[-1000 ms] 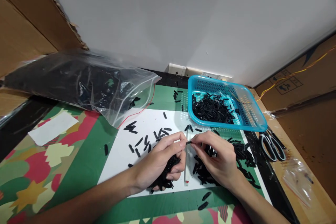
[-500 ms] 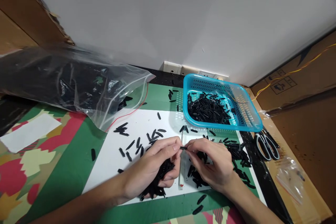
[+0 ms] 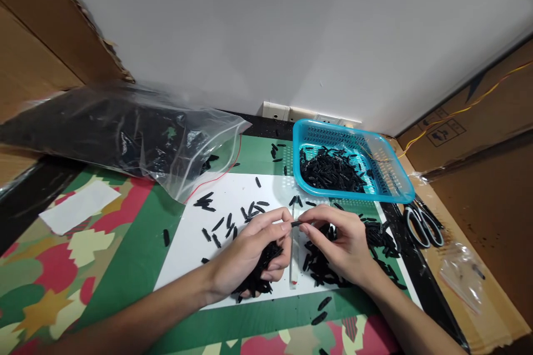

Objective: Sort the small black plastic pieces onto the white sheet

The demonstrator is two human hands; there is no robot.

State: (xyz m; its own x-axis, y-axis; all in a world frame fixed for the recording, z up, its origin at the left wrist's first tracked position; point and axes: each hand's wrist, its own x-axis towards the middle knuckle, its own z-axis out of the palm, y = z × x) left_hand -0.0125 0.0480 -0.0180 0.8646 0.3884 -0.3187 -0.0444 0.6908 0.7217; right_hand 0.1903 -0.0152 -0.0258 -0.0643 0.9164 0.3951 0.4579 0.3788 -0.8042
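A short, narrow black piece (image 3: pixel 295 224) is held level between the fingertips of both hands. My left hand (image 3: pixel 250 241) pinches its left end with thumb and forefinger, while the other fingers curl around a clump of similar black pieces (image 3: pixel 266 266) in the palm. My right hand (image 3: pixel 345 241) pinches the right end between thumb and fingers. Beneath the right hand, a loose pile of black pieces (image 3: pixel 318 272) spreads over white paper (image 3: pixel 177 274). Between the hands, a narrow pale strip (image 3: pixel 293 272) with a red spot near its end lies on the paper.
A blue basket (image 3: pixel 353 196) with many black pieces stands behind the right hand. To the left lies a large clear zip bag (image 3: pixel 125 133) full of dark contents. Scissors (image 3: pixel 421 227) and a small plastic bag (image 3: pixel 462 274) rest at right. A white slip (image 3: pixel 79 208) lies at left.
The camera view has shifted slightly, so the bag and paper appear farther right. Both hands keep their pinch on the black piece and show slightly higher and farther right.
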